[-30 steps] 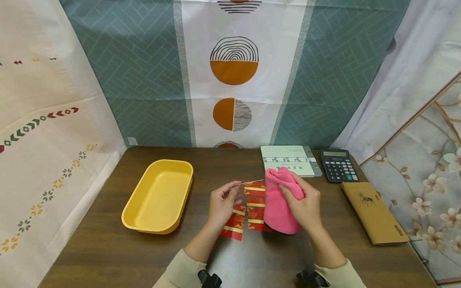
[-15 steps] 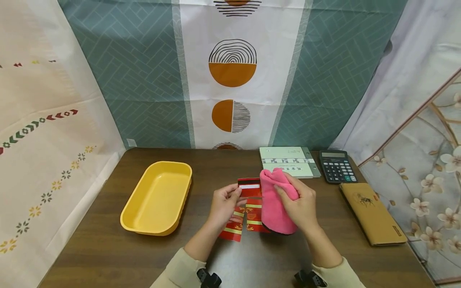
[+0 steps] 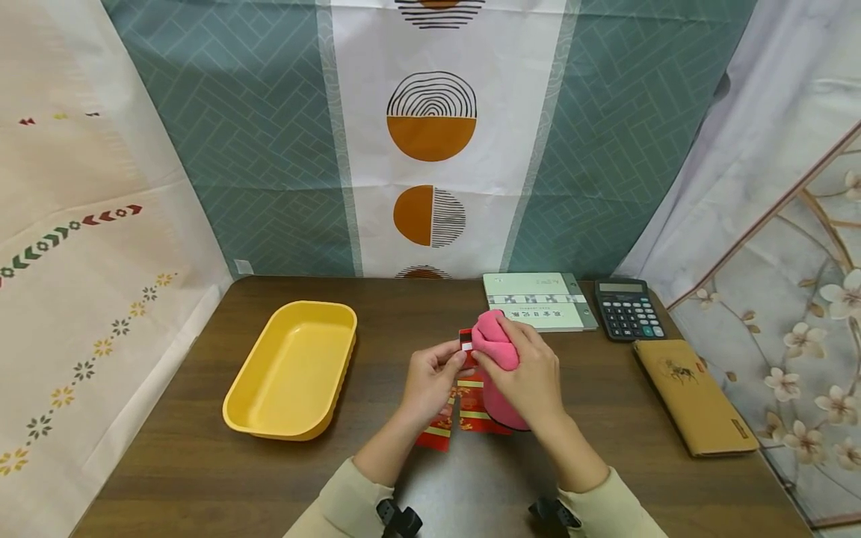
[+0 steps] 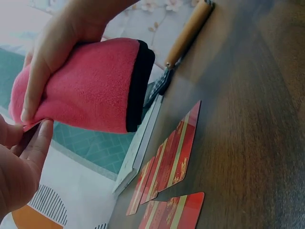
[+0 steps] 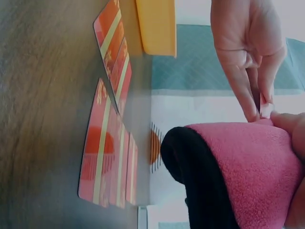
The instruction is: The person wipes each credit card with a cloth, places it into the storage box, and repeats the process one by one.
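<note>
My left hand [image 3: 429,379] pinches the left end of a red card [image 3: 466,336] with a black stripe and a white strip. In my right hand [image 3: 533,370] is a pink cloth [image 3: 494,350] with black edging, folded over and gripped by thumb and fingers. The cloth covers the card's right part, and both hands meet there above the table. In the left wrist view the folded cloth [image 4: 95,90] hangs with its black edge toward the table. Below the hands lie several red and gold cards [image 5: 97,148] in two overlapping groups, partly hidden in the head view.
A yellow tray [image 3: 232,407] stands on the brown table [image 3: 188,478] to the left. Toward the back right are a pale green book [image 3: 531,288] and a black calculator [image 3: 628,310]. A tan wallet [image 3: 693,396] lies at the right. Patterned cloths hang around the table.
The left hand has turned the card so its black-striped face shows. The right hand has moved left with the pink cloth, now over most of the card. Cards on the table stay put.
</note>
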`<state>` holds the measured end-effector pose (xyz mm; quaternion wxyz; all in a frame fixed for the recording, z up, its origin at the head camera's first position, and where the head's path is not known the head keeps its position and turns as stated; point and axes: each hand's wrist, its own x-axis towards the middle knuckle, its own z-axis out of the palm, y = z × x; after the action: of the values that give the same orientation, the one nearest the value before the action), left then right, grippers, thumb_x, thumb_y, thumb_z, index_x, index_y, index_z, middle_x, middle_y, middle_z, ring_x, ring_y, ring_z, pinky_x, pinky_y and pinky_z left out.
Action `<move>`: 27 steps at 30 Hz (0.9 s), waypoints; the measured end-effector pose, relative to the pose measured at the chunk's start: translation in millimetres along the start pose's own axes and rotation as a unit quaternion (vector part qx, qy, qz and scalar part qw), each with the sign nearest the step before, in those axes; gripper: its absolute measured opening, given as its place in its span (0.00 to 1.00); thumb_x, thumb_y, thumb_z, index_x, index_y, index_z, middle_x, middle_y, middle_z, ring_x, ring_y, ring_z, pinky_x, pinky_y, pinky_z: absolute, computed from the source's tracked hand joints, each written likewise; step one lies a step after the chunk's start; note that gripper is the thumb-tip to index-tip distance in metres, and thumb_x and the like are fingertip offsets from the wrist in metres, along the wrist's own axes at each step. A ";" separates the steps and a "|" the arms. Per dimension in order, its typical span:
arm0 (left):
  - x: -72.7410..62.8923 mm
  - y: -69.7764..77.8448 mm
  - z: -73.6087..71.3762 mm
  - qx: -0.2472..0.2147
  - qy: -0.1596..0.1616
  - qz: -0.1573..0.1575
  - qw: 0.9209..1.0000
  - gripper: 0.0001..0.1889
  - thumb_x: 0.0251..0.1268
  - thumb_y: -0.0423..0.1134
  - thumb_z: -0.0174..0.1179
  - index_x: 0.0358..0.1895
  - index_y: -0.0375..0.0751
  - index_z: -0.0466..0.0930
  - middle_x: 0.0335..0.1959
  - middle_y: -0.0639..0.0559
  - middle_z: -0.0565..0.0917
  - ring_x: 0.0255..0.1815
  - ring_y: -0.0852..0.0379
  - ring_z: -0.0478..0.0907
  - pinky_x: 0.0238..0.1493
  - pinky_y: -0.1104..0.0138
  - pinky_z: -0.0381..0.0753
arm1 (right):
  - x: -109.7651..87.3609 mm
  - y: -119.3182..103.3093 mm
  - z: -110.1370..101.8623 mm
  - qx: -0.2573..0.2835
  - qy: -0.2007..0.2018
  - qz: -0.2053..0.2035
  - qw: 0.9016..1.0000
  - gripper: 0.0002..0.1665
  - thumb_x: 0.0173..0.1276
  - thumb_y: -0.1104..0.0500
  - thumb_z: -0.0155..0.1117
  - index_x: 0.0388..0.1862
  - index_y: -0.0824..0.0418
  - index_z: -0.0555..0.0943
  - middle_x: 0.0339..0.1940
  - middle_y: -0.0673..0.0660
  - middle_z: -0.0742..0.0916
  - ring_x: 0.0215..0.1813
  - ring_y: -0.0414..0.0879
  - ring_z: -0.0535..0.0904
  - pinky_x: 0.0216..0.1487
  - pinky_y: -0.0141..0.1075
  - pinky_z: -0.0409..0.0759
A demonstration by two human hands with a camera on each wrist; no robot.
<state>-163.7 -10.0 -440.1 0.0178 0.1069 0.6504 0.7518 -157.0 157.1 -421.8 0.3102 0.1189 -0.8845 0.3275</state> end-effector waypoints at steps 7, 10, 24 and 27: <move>-0.7 -4.5 3.8 -0.008 0.004 0.000 1.000 0.16 0.75 0.28 0.55 0.61 0.23 0.78 0.54 0.32 0.84 0.48 0.45 0.87 0.49 0.62 0.87 | -3.3 -3.4 0.6 0.023 -0.012 -0.082 0.996 0.31 0.49 0.61 0.84 0.54 0.63 0.86 0.39 0.59 0.86 0.33 0.51 0.82 0.29 0.43 0.84; -0.9 -4.4 3.0 -0.018 0.006 -0.008 1.000 0.17 0.75 0.28 0.56 0.62 0.23 0.77 0.53 0.31 0.84 0.47 0.43 0.87 0.49 0.62 0.87 | -0.4 0.9 -3.4 0.020 0.002 -0.085 0.996 0.28 0.49 0.63 0.82 0.52 0.64 0.87 0.37 0.60 0.87 0.31 0.52 0.83 0.27 0.43 0.83; -0.4 1.1 -3.1 0.028 -0.023 0.022 0.999 0.17 0.76 0.28 0.54 0.64 0.27 0.77 0.50 0.34 0.86 0.27 0.59 0.83 0.31 0.75 0.84 | -3.0 -7.2 -2.1 0.031 0.012 -0.085 0.996 0.29 0.49 0.62 0.83 0.53 0.63 0.87 0.38 0.60 0.89 0.32 0.52 0.84 0.26 0.41 0.83; -0.9 2.6 -2.6 0.050 -0.029 0.022 0.998 0.18 0.77 0.28 0.53 0.65 0.30 0.77 0.51 0.37 0.86 0.24 0.63 0.77 0.25 0.77 0.80 | -1.3 -13.3 -1.7 0.045 0.022 -0.091 0.995 0.29 0.48 0.63 0.84 0.53 0.63 0.87 0.37 0.59 0.89 0.31 0.51 0.84 0.25 0.40 0.82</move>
<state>-163.1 -13.1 -438.1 0.0152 0.1438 0.6837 0.7153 -149.7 148.2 -414.9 0.3524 0.2051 -0.8473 0.3402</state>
